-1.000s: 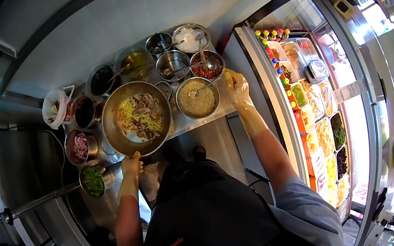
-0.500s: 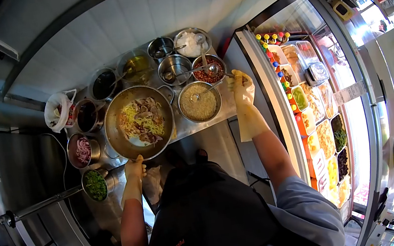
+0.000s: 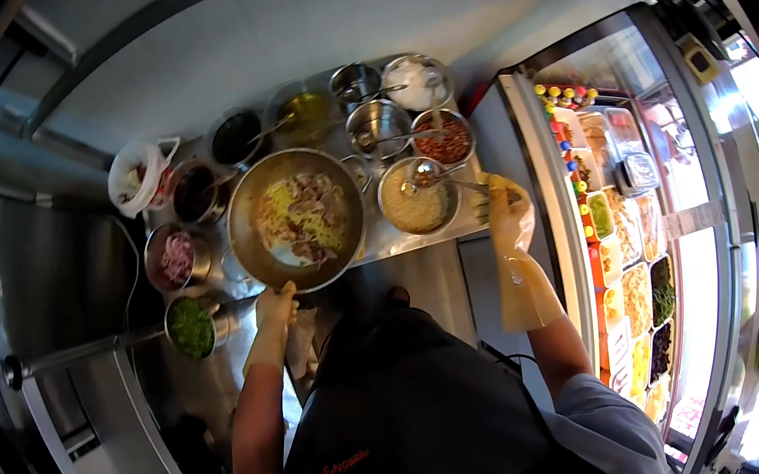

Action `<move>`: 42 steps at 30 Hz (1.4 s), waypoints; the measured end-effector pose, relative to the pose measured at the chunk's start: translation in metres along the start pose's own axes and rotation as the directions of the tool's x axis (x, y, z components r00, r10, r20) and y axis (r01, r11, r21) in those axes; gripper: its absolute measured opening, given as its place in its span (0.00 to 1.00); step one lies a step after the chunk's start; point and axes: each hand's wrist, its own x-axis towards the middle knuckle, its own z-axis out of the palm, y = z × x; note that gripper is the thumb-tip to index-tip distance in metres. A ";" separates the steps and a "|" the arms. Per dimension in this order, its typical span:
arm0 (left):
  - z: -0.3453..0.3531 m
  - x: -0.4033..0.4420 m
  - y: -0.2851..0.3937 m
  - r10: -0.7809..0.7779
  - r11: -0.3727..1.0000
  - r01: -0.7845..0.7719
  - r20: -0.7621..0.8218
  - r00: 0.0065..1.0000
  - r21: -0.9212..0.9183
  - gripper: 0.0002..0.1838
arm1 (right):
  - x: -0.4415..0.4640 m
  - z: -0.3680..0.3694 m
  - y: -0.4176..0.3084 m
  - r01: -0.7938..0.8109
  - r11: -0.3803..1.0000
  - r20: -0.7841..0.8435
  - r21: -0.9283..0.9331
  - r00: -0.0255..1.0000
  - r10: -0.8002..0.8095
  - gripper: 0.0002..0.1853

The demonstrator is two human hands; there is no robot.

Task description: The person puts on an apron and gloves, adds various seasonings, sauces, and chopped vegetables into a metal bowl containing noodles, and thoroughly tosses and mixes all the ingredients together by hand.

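My left hand, in a clear glove, is closed on the near rim of a wide metal bowl that holds shredded yellow and brownish food. My right hand, also gloved, grips the handle of a metal ladle. The ladle's head is over the bowl of pale grains, right of the wide bowl. Just behind stands the bowl of red peanuts.
Behind are a white-filled bowl, small metal pots and a container of yellow liquid. Sliced onions and chopped greens stand left. A glass display case with food trays lies right.
My right hand has moved toward me with the ladle, whose head went from the peanut bowl to over the grain bowl. My left hand stays at the wide bowl's rim. The view has shifted.
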 end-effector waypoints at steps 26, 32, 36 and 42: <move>0.000 0.002 0.009 -0.033 0.992 0.034 -0.009 0.999 0.118 0.18 | 0.108 -0.024 0.146 -0.263 0.912 -0.018 0.314 0.959 0.282 0.20; -0.002 0.005 0.003 -0.053 0.997 0.051 0.022 0.998 0.059 0.18 | 0.090 0.031 0.086 -0.135 0.865 -0.086 -0.483 0.991 0.106 0.25; -0.003 0.005 0.007 -0.073 0.993 0.071 0.013 0.997 0.094 0.17 | 0.104 0.040 0.080 -0.071 0.820 -0.006 -0.567 0.997 0.082 0.23; -0.010 0.007 0.000 0.019 0.983 -0.023 0.023 1.000 0.180 0.20 | 0.043 0.047 0.077 0.233 0.857 0.229 -0.460 0.963 -0.139 0.19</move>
